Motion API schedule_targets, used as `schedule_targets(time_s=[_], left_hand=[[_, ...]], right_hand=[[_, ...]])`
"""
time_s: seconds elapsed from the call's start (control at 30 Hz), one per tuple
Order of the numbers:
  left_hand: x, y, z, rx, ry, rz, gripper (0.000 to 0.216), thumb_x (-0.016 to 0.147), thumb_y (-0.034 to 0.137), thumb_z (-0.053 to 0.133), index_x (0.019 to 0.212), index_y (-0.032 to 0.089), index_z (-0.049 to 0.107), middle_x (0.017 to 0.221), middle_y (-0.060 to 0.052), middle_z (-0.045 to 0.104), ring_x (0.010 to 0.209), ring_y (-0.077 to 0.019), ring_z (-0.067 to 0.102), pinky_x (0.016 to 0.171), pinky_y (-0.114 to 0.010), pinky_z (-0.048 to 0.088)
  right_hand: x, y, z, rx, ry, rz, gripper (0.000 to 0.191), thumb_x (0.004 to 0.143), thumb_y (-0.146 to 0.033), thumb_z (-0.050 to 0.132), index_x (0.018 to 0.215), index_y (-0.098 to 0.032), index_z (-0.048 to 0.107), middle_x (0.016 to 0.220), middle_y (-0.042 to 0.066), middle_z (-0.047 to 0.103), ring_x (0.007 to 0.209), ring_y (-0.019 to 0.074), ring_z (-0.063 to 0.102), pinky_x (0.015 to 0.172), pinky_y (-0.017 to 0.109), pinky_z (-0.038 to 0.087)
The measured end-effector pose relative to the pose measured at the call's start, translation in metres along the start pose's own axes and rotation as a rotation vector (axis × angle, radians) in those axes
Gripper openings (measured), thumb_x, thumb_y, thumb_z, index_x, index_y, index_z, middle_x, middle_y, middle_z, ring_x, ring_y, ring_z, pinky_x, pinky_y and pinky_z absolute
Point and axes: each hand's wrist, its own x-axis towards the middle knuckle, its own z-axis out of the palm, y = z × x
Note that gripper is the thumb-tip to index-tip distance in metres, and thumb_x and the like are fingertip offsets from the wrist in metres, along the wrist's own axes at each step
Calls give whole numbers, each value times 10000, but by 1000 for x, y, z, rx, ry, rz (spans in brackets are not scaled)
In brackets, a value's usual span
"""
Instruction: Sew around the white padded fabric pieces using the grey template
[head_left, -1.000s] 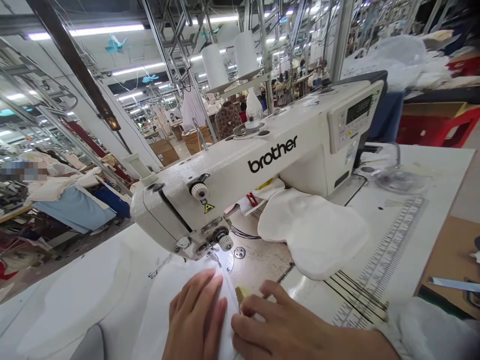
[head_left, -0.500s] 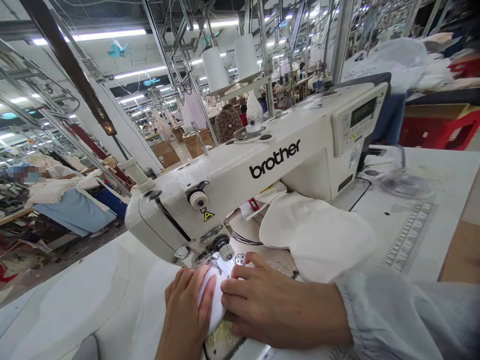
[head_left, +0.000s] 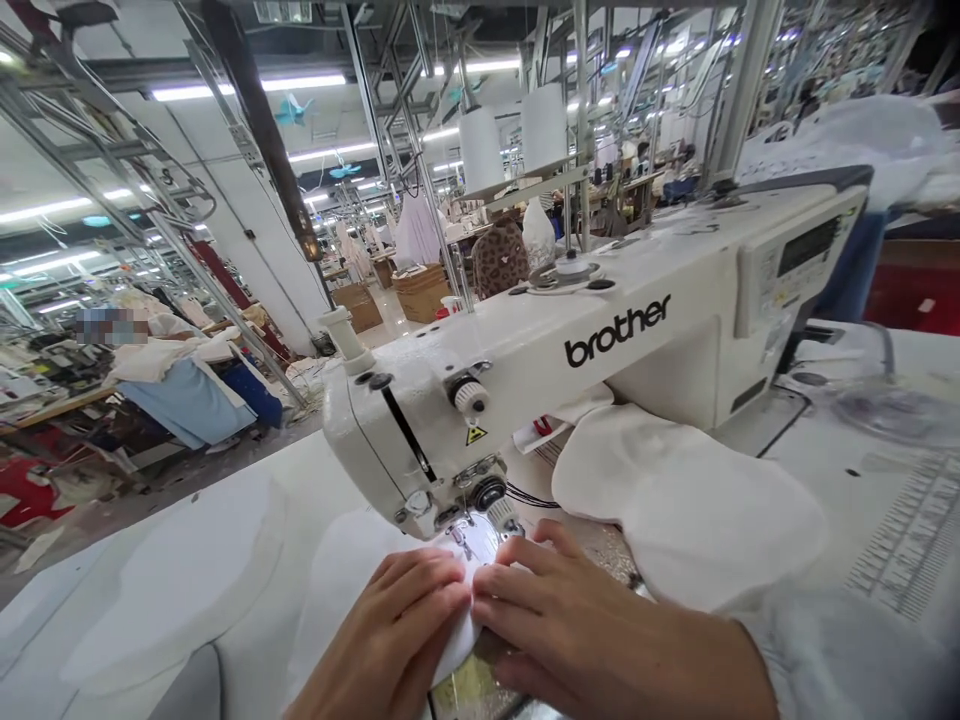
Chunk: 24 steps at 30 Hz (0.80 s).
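Observation:
At the needle of a white Brother sewing machine [head_left: 525,350], both hands are on a small white fabric piece [head_left: 463,645]. My left hand [head_left: 397,620] presses and pinches its left side, fingers together, the thumb mostly hidden. My right hand [head_left: 570,610] grips the right edge with bent fingers, its fingertips touching or nearly touching those of my left hand. The presser foot [head_left: 463,540] sits just beyond the fingertips under a bright lamp. The stitch line cannot be made out.
A white shaped fabric piece [head_left: 675,500] lies under the machine arm at right. More white pieces [head_left: 180,590] and a grey one [head_left: 196,685] lie at left. A ruler scale [head_left: 904,530] marks the right tabletop. Thread cones [head_left: 480,150] stand behind.
The camera view has turned left, so the machine appears farther right. My left thumb, spread out on the fabric before, has drawn in, and my hands are closer together.

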Motion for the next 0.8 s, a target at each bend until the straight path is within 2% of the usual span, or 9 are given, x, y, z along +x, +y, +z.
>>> schedule_targets(time_s=[0.13, 0.3, 0.6, 0.8], left_hand=[[-3, -2, 5, -79, 46, -26, 314, 914, 88, 532, 1197, 215, 580, 1179, -89, 688, 1118, -180, 632, 994, -299, 521], [-5, -2, 9, -113, 33, -82, 316, 918, 87, 518, 1188, 234, 591, 1172, -77, 682, 1120, -179, 622, 968, -289, 533], [-5, 2, 18, -26, 84, -151, 278, 931, 122, 517, 1177, 219, 602, 1141, -80, 667, 1118, -154, 616, 960, -250, 539], [-8, 6, 24, 83, 121, -202, 275, 920, 128, 529, 1171, 222, 590, 1165, -64, 670, 1147, -136, 606, 1002, -218, 511]], right_hand=[[-2, -1, -1, 31, 1, 37, 134, 952, -239, 592, 1082, -213, 575, 1082, 14, 626, 1017, 195, 539, 941, 382, 383], [-3, 1, -1, 49, -16, 64, 170, 971, -249, 554, 1140, -228, 560, 1121, 33, 590, 1045, 203, 519, 948, 395, 386], [1, 10, 2, -30, -14, 99, 116, 1004, -244, 499, 1070, -272, 591, 1048, 29, 560, 940, 214, 504, 853, 428, 382], [8, 16, 3, -88, 25, 96, 129, 1018, -285, 472, 1033, -283, 600, 1066, 45, 568, 954, 239, 492, 810, 434, 378]])
